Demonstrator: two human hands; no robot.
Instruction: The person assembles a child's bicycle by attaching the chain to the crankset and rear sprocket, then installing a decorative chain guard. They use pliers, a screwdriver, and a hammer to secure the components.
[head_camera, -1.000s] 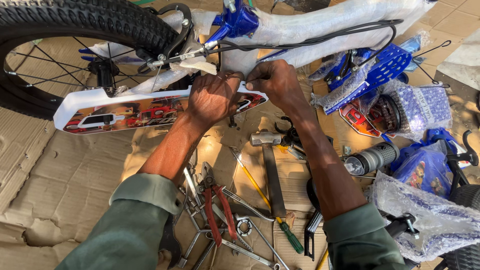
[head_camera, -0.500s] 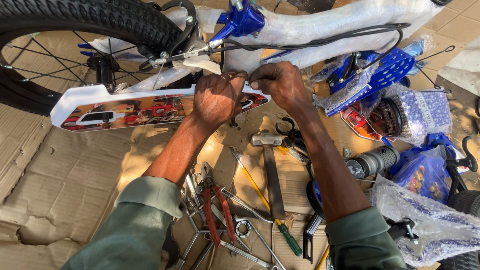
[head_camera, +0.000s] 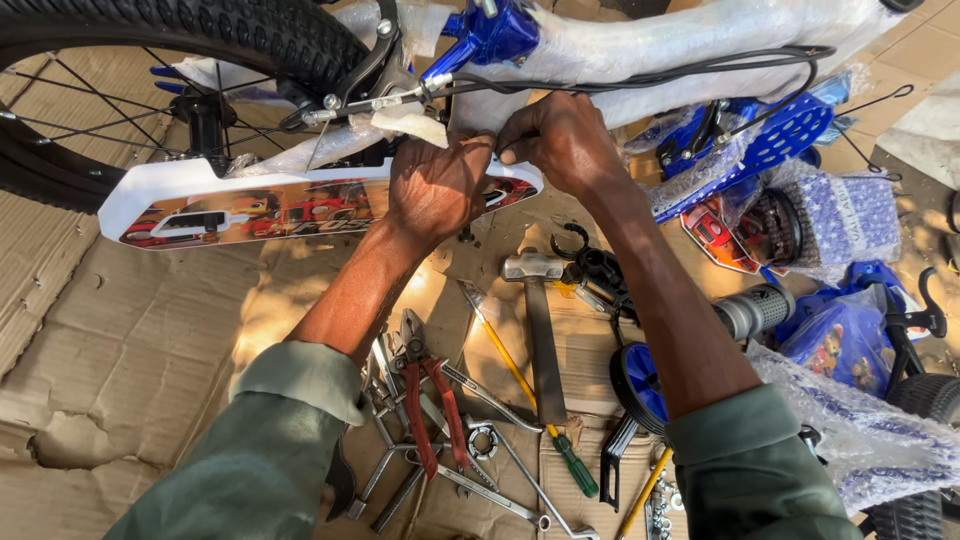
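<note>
Little has changed: both hands stay at the white printed plastic chain guard (head_camera: 250, 205); left hand (head_camera: 435, 190) clasps it, right hand (head_camera: 560, 140) at three o'clock pinches its top edge.

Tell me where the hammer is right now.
The hammer lies on the cardboard in the head view, centre-low between the forearms, below the right hand, with red-handled pliers to its left and a small blue wheel to its right.

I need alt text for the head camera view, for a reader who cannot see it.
Two hands, the left hand and right hand, press on a white chain guard of a small blue bicycle lying on cardboard. Below them lie a hammer, red pliers and wrenches.
</note>
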